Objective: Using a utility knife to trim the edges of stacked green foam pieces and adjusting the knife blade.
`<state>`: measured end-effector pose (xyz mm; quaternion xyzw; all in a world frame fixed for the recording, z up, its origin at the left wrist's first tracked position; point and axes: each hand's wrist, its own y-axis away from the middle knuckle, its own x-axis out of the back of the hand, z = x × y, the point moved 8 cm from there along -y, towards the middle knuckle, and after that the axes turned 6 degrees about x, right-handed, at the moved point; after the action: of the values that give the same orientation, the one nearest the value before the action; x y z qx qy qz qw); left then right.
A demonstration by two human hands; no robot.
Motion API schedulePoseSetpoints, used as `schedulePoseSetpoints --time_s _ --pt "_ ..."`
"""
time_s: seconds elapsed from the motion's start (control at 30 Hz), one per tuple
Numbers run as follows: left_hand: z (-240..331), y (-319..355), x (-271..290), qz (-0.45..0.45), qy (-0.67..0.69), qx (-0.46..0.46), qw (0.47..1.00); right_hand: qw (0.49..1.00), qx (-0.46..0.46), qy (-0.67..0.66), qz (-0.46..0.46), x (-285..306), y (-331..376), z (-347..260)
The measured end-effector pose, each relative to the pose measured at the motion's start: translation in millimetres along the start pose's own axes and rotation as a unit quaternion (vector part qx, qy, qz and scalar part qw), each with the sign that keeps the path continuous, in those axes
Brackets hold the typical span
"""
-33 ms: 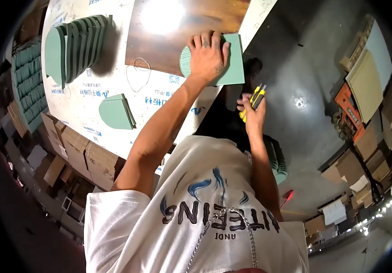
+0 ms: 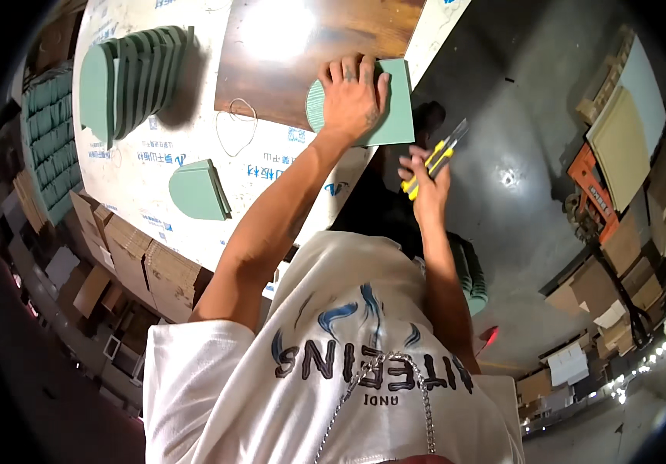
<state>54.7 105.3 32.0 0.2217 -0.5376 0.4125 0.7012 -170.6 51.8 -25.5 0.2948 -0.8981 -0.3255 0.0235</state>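
Your left hand (image 2: 350, 99) rests spread on the green panel (image 2: 397, 100), long axis left to right over the near right corner of the brown board (image 2: 271, 81); your right hand (image 2: 430, 192), farther off, grips the yellow knife (image 2: 439, 158) beyond that corner

Pallet truck (image 2: 589, 189): orange, beside a cream panel (image 2: 619, 139).
White sheet (image 2: 567, 363): lower right, near cardboard pieces (image 2: 534, 383).
Cardboard stack (image 2: 170, 272): brown, at the left side.
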Motion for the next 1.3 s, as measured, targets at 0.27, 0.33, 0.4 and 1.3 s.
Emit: schedulePoseSetpoints --time_s 0.27,0.33,0.4,1.3 --pt "-21.1 6.0 11.1 -0.206 0.086 0.169 0.960 0.995 0.094 -0.013 0.024 -31.8 -8.0 -52.8" --pt "-39.4 15.4 15.4 -0.359 0.231 0.233 0.874 0.993 0.118 0.017 0.010 -35.5 3.1 -79.4" --pt "-31.1 10.7 65.1 -0.428 0.338 0.305 0.781 0.991 0.131 -0.009 0.004 -35.3 8.3 -90.8" --pt "-70.0 -44.3 31.7 0.049 0.058 0.144 0.987 0.969 0.130 0.162 -0.135 -5.0 -18.5 -86.6"
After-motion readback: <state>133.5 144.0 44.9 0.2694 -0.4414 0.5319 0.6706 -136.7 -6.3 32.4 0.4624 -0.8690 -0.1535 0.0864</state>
